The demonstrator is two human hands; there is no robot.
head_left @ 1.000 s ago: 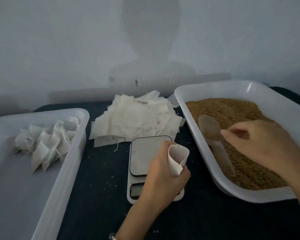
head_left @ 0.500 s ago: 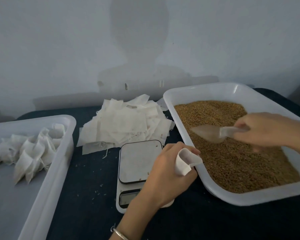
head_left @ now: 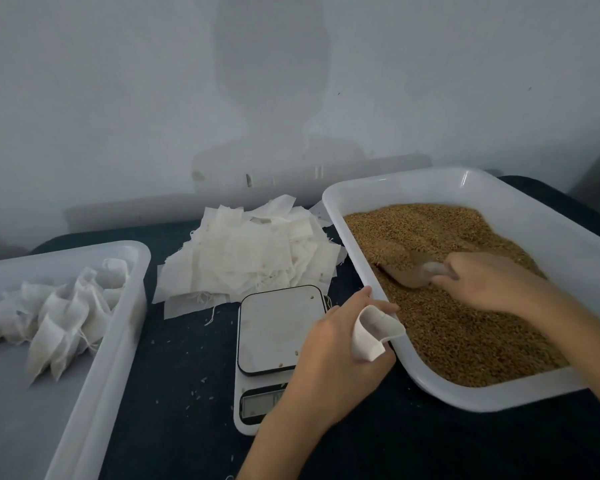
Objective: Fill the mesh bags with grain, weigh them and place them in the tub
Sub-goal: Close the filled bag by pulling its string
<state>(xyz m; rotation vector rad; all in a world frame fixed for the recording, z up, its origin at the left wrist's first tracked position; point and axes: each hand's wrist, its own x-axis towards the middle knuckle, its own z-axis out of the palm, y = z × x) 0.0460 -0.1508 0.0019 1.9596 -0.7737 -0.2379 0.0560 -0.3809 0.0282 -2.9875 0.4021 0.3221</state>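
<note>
My left hand (head_left: 333, 358) grips a white mesh bag (head_left: 373, 332) with its mouth held open, right against the near-left wall of the grain tray (head_left: 426, 382). My right hand (head_left: 492, 282) holds a translucent plastic scoop (head_left: 413, 271), whose bowl is dug into the brown grain (head_left: 465, 327) and carries some. A small white kitchen scale (head_left: 278, 327) sits bare just left of my left hand. The white tub (head_left: 115, 327) at the left holds several filled bags (head_left: 59, 313).
A heap of flat empty mesh bags (head_left: 253, 258) lies behind the scale. Loose grains are scattered on the dark tabletop (head_left: 181, 375). A pale wall rises close behind the table.
My right hand has picked up the scoop from the grain, swung it, and pushed it down into the grain. My left hand has carried the open bag right, to the tray's edge.
</note>
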